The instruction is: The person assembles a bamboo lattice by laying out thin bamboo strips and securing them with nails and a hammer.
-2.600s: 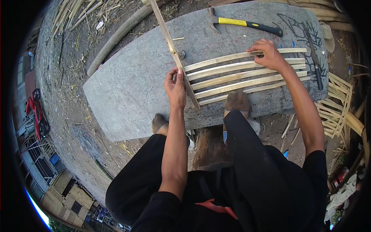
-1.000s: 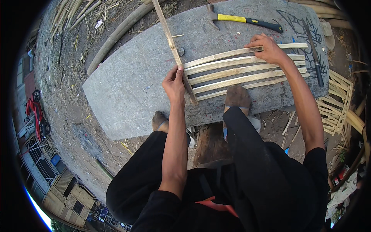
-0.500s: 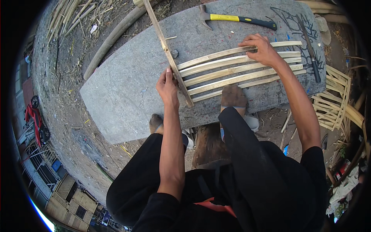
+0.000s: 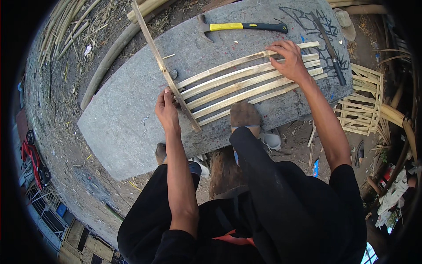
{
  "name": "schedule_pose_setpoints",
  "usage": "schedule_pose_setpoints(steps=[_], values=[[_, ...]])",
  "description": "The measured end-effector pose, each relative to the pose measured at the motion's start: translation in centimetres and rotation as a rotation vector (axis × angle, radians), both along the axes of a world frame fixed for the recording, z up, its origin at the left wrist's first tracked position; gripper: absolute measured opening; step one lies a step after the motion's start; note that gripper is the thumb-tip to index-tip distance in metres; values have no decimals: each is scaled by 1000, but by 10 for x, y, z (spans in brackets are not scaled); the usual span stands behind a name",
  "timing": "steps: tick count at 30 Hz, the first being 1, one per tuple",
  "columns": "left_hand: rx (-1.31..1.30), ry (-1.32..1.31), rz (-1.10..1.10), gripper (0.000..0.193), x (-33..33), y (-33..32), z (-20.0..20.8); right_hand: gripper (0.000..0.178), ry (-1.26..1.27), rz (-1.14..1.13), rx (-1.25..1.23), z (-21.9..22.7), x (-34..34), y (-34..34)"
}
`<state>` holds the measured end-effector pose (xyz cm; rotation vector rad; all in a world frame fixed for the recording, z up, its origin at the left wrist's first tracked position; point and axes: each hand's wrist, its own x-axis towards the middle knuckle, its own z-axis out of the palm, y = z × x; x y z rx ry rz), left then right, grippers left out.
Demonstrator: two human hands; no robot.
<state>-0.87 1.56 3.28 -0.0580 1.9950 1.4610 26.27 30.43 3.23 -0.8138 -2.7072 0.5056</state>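
Observation:
Several pale bamboo slats (image 4: 246,82) lie side by side on a grey slab (image 4: 118,119). A long bamboo strip (image 4: 151,46) crosses their left ends at an angle. My left hand (image 4: 168,115) is closed with thumb and fingertips at the edge of this crosspiece, beside the slat ends. My right hand (image 4: 290,64) holds the farthest slat between thumb and fingers, toward its right end. One foot (image 4: 245,115) presses on the nearest slats, hiding part of them. How the slats join the crosspiece is too small to tell.
A claw hammer (image 4: 241,27) with a yellow and black handle lies beyond the slats. A long knife (image 4: 329,50) with a dark handle rests at the slab's right. A woven bamboo frame (image 4: 360,99) is off the right edge. Wooden poles (image 4: 114,57) and cut strips lie far left.
The whole view has shifted, so the slab and tools appear farther left. My right hand sits slightly farther right along the far slat. My left hand stays at the crosspiece.

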Motion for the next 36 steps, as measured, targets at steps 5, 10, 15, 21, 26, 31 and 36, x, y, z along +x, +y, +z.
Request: schedule_pose_setpoints(steps=[5, 10, 15, 21, 26, 31, 36], values=[[33, 2, -38, 39, -3, 4, -1, 28, -28, -14, -119, -4, 9, 10], [10, -93, -88, 51, -11, 0, 3, 28, -51, -34, -134, -8, 6, 11], [56, -98, -63, 45, -10, 0, 0, 29, -41, -25, -78, -13, 6, 11], [70, -90, -29, 40, -10, -7, -13, 28, -15, -34, -67, -15, 3, 4], [61, -93, -51, 40, -8, -9, -13, 29, -20, -34, -76, -14, 1, 3], [104, -112, -19, 44, -3, -8, -6, 27, 0, -48, -117, -16, 3, 5], [98, -100, 71, 40, -3, -5, -2, 26, 3, -60, -133, -16, 4, 7]])
